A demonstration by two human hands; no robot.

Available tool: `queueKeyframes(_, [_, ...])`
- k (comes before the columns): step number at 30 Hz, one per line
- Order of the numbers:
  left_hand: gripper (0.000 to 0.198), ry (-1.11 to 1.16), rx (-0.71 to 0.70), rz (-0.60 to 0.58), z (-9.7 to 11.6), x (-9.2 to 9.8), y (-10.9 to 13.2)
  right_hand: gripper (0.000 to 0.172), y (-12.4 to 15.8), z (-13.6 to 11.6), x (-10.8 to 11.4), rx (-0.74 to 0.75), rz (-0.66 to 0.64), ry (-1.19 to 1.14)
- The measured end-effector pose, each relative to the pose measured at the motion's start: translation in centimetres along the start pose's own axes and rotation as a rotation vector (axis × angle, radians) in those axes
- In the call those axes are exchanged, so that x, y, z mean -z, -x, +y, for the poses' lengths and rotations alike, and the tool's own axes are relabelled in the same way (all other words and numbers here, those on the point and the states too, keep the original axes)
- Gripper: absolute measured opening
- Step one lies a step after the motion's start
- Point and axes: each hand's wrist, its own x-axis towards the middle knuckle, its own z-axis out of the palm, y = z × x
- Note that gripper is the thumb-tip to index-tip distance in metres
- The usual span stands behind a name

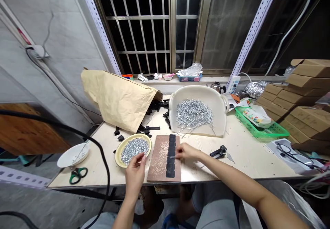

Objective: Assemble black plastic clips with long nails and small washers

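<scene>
Cable (108, 177), black, round and smooth, loops across the near left of my view and partly covers the front edge of the wooden table (244, 169). Scissors (76, 171) with green and black handles lie near that edge, beside a shallow white bowl (68, 160).

My left hand (137, 169) is at the near rim of a yellow bowl (118, 157), thumb and forefinger drawn together; I cannot tell whether anything is between them. The bowl contains small, shiny metal pieces (135, 148). To its right lies a flat, rectangular, reddish-brown board (157, 165), its surface flecked with pale specks. Black pieces (170, 167), flat and roughly rectangular, form a column along the board's right side. My right hand (186, 151) is at the middle of this column, fingers bunched; a thin, light streak shows at the fingertips, and I cannot tell whether they grip it.

A black part (218, 152) lies right of my right forearm. Beyond the board, a cream tub (220, 122) with rounded corners contains loose, slender metal pins (193, 114). A creased brown paper bag (116, 98) blocks the far left; black parts lie at its mouth. At right are a perforated green basket (277, 133) and stacked cardboard boxes (309, 117). A barred window (144, 17) closes the far side.
</scene>
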Motion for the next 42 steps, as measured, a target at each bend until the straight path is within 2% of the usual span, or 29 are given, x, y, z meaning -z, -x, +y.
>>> queueKeyframes(2, [0.037, -0.064, -0.006, 0.029, -0.5, 0.6, -0.8, 0.012, 0.0, -0.2, -0.4, 0.013, -0.007, 0.003])
queueKeyframes(5, [0.035, -0.280, -0.108, -0.030, -1.1, 1.1, -2.6, 0.015, -0.3, -1.0, -1.1, 0.010, 0.022, 0.004])
queueKeyframes(8, [0.035, -0.634, -0.197, -0.064, -1.7, 1.6, -5.2, 0.012, 1.4, -1.8, -1.6, 0.045, -0.133, -0.030])
queueKeyframes(10, [0.035, -0.899, -0.177, -0.109, -2.3, 1.9, -7.0, 0.015, 5.0, -1.7, -1.2, 0.072, -0.236, -0.080])
queueKeyframes(12, [0.032, -1.095, -0.107, -0.188, -2.9, 2.0, -8.6, 0.020, 10.7, -0.6, 0.2, 0.034, -0.252, -0.129])
queueKeyframes(14, [0.031, -1.183, -0.049, -0.241, -3.5, 2.0, -9.6, 0.024, 17.6, 1.1, 2.2, -0.133, -0.243, -0.161])
queueKeyframes(16, [0.031, -1.194, -0.033, -0.263, -3.9, 1.9, -10.1, 0.025, 23.8, 2.7, 4.1, -0.340, -0.302, -0.151])
queueKeyframes(18, [0.032, -1.180, -0.048, -0.259, -4.1, 1.8, -10.2, 0.025, 27.7, 3.8, 5.4, -0.517, -0.268, -0.059])
queueKeyframes(19, [0.033, -1.171, -0.065, -0.244, -4.0, 1.8, -10.1, 0.024, 28.4, 4.0, 5.7, -0.547, -0.205, 0.003])
queueKeyframes(21, [0.035, -1.148, -0.100, -0.181, -3.8, 1.7, -9.9, 0.020, 27.3, 3.9, 5.6, -0.482, -0.013, 0.127])
queueKeyframes(23, [0.037, -1.105, -0.119, -0.097, -3.3, 1.8, -9.5, 0.016, 23.8, 3.3, 5.0, -0.318, 0.173, 0.244])
queueKeyframes(25, [0.037, -1.027, -0.125, -0.008, -2.5, 1.9, -9.0, 0.017, 19.8, 2.6, 4.3, -0.170, 0.252, 0.409])
queueKeyframes(28, [0.032, -0.815, -0.099, 0.116, -1.4, 2.1, -8.3, 0.017, 15.4, 2.2, 3.5, -0.049, 0.149, 0.675])
queueKeyframes(32, [0.021, -0.249, 0.054, 0.201, -0.6, 1.8, -7.2, 0.010, 13.5, 3.0, 3.3, 0.037, -0.029, 0.840])
queueKeyframes(34, [0.018, 0.121, 0.154, 0.181, -0.4, 0.9, -6.2, 0.009, 13.1, 3.2, 3.4, 0.095, -0.065, 0.863])
queueKeyframes(36, [0.020, 0.459, 0.253, 0.099, 0.1, -0.6, -4.7, 0.011, 12.5, 2.5, 3.4, 0.167, -0.039, 0.845])
queueKeyframes(39, [0.029, 0.789, 0.391, -0.098, 1.3, -3.6, -1.8, 0.014, 11.3, -0.2, 2.7, 0.264, 0.126, 0.710])
queueKeyframes(42, [0.030, 0.968, 0.491, -0.167, 2.5, -6.3, 0.9, 0.014, 9.9, -4.1, 1.1, 0.289, 0.286, 0.545])
